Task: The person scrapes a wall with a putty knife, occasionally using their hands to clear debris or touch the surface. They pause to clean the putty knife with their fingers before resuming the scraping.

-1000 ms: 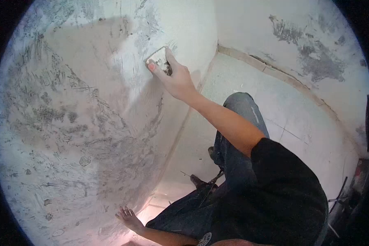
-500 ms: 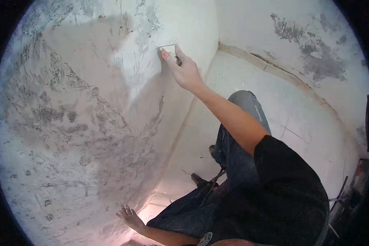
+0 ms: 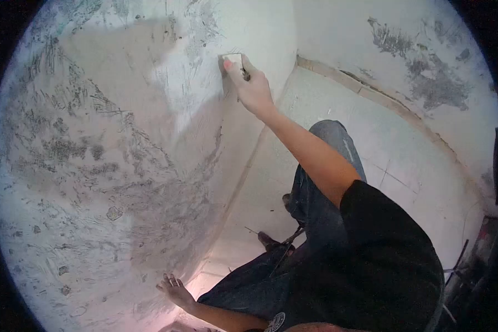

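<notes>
A flat putty knife (image 3: 233, 57) with a pale blade is gripped in my right hand (image 3: 253, 91), its thumb pressed on the blade. The blade's edge is against the patchy plaster wall (image 3: 149, 72), close to the corner. What lies inside the palm is hidden. Lower down, my left hand (image 3: 174, 291) rests with fingers spread at the foot of the same wall, holding nothing.
A second wall (image 3: 337, 27) meets the first at the corner, with a dark rough patch on it. Pale floor tiles (image 3: 393, 149) run beneath my bent legs (image 3: 329, 188). Dark objects, hard to make out, stand at the right edge.
My right hand with the putty knife has shifted slightly up and to the right along the wall. The left hand stays nearly where it was.
</notes>
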`<state>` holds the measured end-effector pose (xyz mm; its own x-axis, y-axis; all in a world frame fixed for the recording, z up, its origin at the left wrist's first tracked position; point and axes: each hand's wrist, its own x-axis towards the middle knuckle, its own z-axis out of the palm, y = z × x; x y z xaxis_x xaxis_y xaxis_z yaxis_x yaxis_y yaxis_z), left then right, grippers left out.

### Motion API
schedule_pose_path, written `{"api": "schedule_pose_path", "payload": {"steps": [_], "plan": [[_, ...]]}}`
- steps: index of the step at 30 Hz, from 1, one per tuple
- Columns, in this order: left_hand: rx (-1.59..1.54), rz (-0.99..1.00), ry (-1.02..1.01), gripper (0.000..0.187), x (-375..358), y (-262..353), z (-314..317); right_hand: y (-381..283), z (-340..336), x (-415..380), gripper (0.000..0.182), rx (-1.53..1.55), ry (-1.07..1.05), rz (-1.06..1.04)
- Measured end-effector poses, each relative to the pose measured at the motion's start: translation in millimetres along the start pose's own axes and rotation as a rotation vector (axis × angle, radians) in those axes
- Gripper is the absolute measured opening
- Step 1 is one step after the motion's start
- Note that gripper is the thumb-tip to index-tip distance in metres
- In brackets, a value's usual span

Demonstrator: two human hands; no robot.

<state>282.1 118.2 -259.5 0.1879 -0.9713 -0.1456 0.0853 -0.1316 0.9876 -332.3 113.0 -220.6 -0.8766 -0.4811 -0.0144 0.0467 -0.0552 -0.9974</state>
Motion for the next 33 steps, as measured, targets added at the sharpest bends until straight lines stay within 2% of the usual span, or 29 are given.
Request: {"api": "schedule_pose_path", "payload": {"steps": [3,5,7,8,9,11,12,14,17,19,20,21,22,23,25,27,29,30,32,33], "plan": [[-0.033,0.006,-0.067,0.087,11,-10,-12,9,2,3,0.090,-0.019,0.078,-0.111],[0.009,-0.009,0.029,0.086,3,1,7,1,4,-1,0.090,-0.015,0.068,-0.104],[-0.025,-0.018,0.028,0.084,6,-2,-4,-2,5,-4,0.090,0.043,0.025,-0.162],[-0.061,-0.028,0.007,0.082,9,-7,-8,23,17,7,0.089,-0.026,0.162,-0.370],[-0.059,-0.030,-0.001,0.082,11,-11,-12,19,13,4,0.089,-0.028,0.171,-0.369],[-0.096,-0.013,-0.082,0.079,17,-12,-22,-3,8,-6,0.089,0.045,0.075,-0.144],[-0.095,-0.006,-0.081,0.079,18,-9,-20,-8,5,-6,0.089,0.052,0.073,-0.144],[-0.117,-0.021,-0.017,0.051,11,-10,-15,-12,-7,-4,0.087,0.078,-0.084,0.011],[-0.139,-0.033,-0.011,0.048,15,-11,-18,8,5,7,0.091,0.099,0.035,-0.058],[-0.135,-0.012,-0.046,0.047,19,-14,-25,-10,2,-7,0.092,0.027,0.039,-0.063],[-0.135,0.002,-0.072,0.046,19,-18,-29,-19,-6,-11,0.093,-0.008,-0.032,-0.016],[-0.134,-0.003,-0.071,0.046,17,-18,-25,-22,-12,-12,0.093,-0.046,-0.103,0.034],[-0.126,-0.018,-0.040,0.046,13,-12,-15,-11,-8,-2,0.095,0.095,-0.078,0.024],[-0.118,-0.030,-0.013,0.046,12,-9,-10,1,-3,-2,0.095,0.094,-0.075,0.027],[-0.128,-0.025,-0.021,0.046,15,-9,-13,5,7,-1,0.087,-0.066,0.098,-0.148],[-0.143,-0.028,-0.014,0.046,13,-10,-14,4,5,1,0.086,-0.004,0.027,-0.140],[-0.146,-0.033,0.001,0.045,12,-8,-12,-1,-5,3,0.088,0.090,-0.032,0.046],[-0.145,-0.030,-0.003,0.045,12,-8,-13,-4,-2,2,0.087,0.091,0.021,-0.009],[-0.095,-0.016,-0.048,0.078,16,-7,-16,-9,-1,-3,0.088,0.074,0.008,-0.049],[-0.095,-0.014,-0.042,0.078,19,-8,-22,-12,-1,-7,0.088,0.044,-0.016,-0.085]]}}
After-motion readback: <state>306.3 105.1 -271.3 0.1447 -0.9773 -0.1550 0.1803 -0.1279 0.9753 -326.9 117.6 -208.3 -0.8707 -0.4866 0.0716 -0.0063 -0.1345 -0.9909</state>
